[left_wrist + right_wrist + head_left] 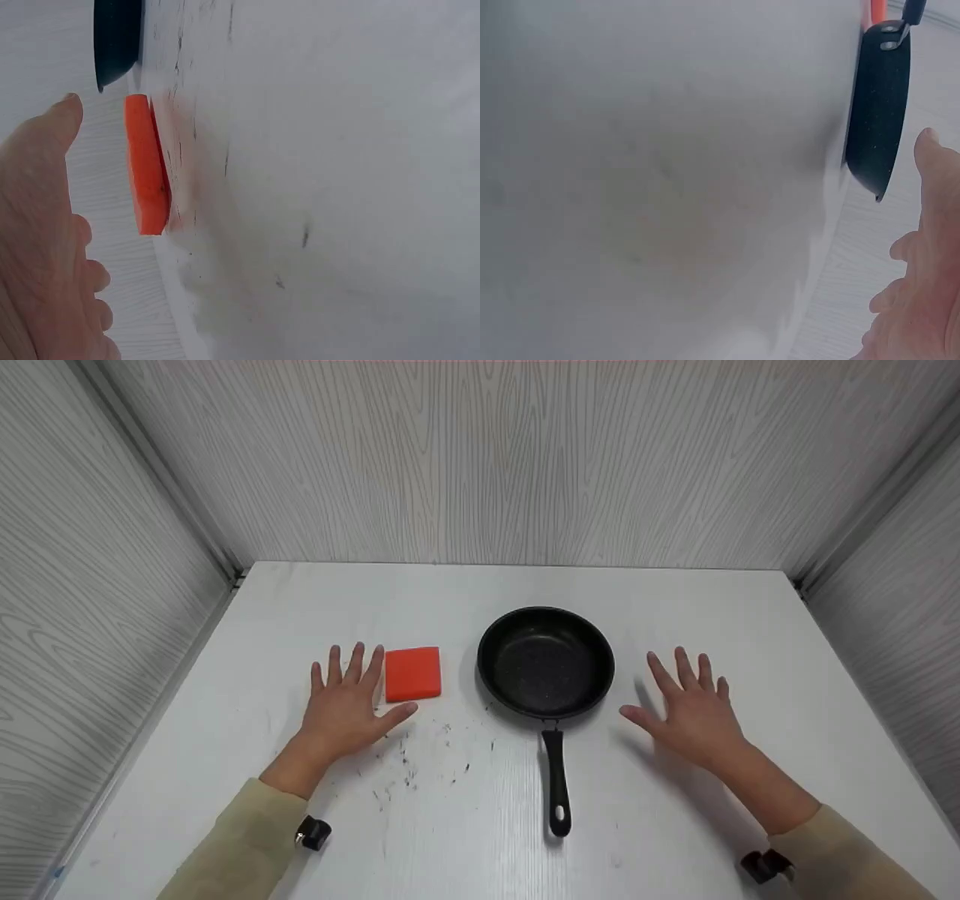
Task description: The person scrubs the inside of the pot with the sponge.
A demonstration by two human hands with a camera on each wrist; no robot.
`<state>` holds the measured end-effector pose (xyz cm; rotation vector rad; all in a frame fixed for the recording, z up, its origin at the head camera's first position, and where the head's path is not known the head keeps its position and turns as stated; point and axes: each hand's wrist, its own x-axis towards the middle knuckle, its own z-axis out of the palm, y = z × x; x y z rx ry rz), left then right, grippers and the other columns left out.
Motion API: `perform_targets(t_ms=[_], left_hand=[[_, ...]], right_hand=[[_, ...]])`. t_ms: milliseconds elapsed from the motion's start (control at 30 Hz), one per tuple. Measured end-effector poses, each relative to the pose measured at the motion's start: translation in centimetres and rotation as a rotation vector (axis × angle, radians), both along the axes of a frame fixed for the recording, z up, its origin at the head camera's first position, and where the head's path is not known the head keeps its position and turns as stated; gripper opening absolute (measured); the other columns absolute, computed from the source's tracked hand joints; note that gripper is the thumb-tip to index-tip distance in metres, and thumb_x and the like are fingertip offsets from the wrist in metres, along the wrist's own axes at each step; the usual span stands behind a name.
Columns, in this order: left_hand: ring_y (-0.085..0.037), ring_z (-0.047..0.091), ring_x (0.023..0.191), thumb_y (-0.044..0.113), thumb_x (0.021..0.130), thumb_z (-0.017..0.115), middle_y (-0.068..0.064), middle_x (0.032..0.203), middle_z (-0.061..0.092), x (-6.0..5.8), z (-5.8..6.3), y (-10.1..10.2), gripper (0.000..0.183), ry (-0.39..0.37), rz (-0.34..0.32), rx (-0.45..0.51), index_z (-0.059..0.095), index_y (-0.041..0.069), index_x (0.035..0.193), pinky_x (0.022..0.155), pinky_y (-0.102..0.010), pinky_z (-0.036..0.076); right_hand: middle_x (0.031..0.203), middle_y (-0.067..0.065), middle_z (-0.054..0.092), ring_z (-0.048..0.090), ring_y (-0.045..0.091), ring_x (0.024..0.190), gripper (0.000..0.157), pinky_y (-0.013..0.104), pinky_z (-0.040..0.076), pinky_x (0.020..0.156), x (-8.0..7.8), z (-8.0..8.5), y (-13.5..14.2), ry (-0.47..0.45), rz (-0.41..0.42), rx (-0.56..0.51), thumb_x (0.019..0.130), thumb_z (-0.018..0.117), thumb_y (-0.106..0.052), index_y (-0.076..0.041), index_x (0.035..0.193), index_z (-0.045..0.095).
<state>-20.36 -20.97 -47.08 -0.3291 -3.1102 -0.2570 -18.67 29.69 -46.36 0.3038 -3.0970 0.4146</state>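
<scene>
Flanking pan [545, 660]; hands flat, spread.

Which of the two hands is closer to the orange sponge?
The left hand: its fingers lie right beside the orange sponge. The right hand is beyond the black pan.

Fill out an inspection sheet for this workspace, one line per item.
Surface: white table, scattered with dark specks.
Job's things: orange sponge lying flat; black frying pan, nothing in it, handle toward the person.
Clutter: nothing seen beyond the specks.
Grippers: left hand spread flat beside the sponge; right hand spread open right of the pan; neither holds anything.
Cables: nothing seen.
Surroundings: grey wood-grain walls on three sides.
</scene>
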Motion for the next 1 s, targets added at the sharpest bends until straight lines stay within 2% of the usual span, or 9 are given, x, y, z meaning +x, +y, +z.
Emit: perform_targets(t_ms=[200,233,333,400,467,567,733,900,1000], left_hand=[[-0.056,0.005,0.157,0.075,0.096,0.051,-0.025,0.173,0.016,-1.2,0.2,0.5,0.106,-0.016,-0.04,0.019,0.017,0.007,0.17,0.122,-0.073,0.002],[-0.056,0.005,0.157,0.075,0.097,0.051,-0.025,0.173,0.017,-1.4,0.2,0.6,0.106,-0.02,-0.048,0.021,0.017,0.007,0.17,0.122,-0.073,0.003],[-0.056,0.006,0.157,0.075,0.097,0.051,-0.024,0.173,0.018,-2.0,0.3,0.9,0.105,-0.041,-0.073,0.045,0.017,0.008,0.17,0.123,-0.071,0.003],[-0.055,0.007,0.158,0.076,0.097,0.05,-0.023,0.174,0.018,-2.4,0.4,1.1,0.105,-0.057,-0.084,0.051,0.017,0.009,0.171,0.124,-0.069,0.003],[-0.053,0.008,0.158,0.076,0.096,0.05,-0.022,0.174,0.019,-2.8,0.4,1.3,0.105,-0.071,-0.092,0.055,0.017,0.01,0.171,0.124,-0.068,0.003],[-0.052,0.009,0.158,0.077,0.096,0.05,-0.02,0.174,0.019,-3.3,0.4,1.6,0.105,-0.084,-0.098,0.048,0.018,0.012,0.171,0.125,-0.067,0.004],[-0.051,0.009,0.158,0.078,0.095,0.05,-0.019,0.174,0.019,-4.0,0.2,1.8,0.105,-0.109,-0.108,0.041,0.018,0.013,0.171,0.125,-0.066,0.004],[-0.051,0.009,0.159,0.077,0.096,0.051,-0.018,0.175,0.019,-4.4,-0.1,2.0,0.104,-0.132,-0.121,0.048,0.018,0.014,0.171,0.126,-0.063,0.004],[-0.051,0.009,0.159,0.075,0.096,0.053,-0.018,0.175,0.019,-4.5,-0.2,2.0,0.103,-0.139,-0.134,0.064,0.019,0.013,0.171,0.127,-0.062,0.005]], right_hand=[[0.172,0.03,0.013,0.011,0.058,0.155,0.097,0.078,0.018,0.116,1.1,0.6,-1.3,-0.003,0.031,-0.071,0.1,0.054,-0.073,-0.015,0.171,0.022],[0.172,0.029,0.014,0.014,0.058,0.155,0.096,0.077,0.022,0.115,1.4,0.7,-1.6,-0.006,0.036,-0.086,0.1,0.054,-0.072,-0.015,0.171,0.022],[0.173,0.026,0.018,0.035,0.054,0.149,0.093,0.071,0.042,0.104,2.2,1.1,-2.6,-0.025,0.047,-0.154,0.102,0.054,-0.069,-0.016,0.171,0.022],[0.172,0.025,0.022,0.044,0.052,0.144,0.091,0.069,0.047,0.099,2.7,1.2,-3.2,-0.026,0.053,-0.205,0.102,0.056,-0.066,-0.016,0.171,0.023],[0.171,0.023,0.026,0.048,0.049,0.142,0.089,0.067,0.047,0.099,3.2,1.3,-3.8,-0.015,0.061,-0.26,0.103,0.058,-0.063,-0.015,0.17,0.025],[0.169,0.02,0.033,0.041,0.045,0.149,0.086,0.065,0.037,0.114,3.6,1.3,-4.4,0.017,0.074,-0.334,0.103,0.063,-0.056,-0.013,0.169,0.029],[0.165,0.014,0.042,0.051,0.039,0.144,0.078,0.058,0.046,0.11,4.4,1.1,-5.3,0.008,0.088,-0.503,0.104,0.067,-0.046,-0.01,0.166,0.035],[0.156,0.015,0.054,0.064,0.035,0.13,0.068,0.055,0.053,0.102,5.1,1.0,-6.2,-0.083,0.066,-0.644,0.106,0.066,-0.043,-0.011,0.162,0.044],[0.147,0.013,0.062,0.069,0.028,0.123,0.063,0.047,0.056,0.1,5.4,1.0,-6.7,-0.169,0.039,-0.706,0.107,0.063,-0.044,-0.011,0.158,0.048]])
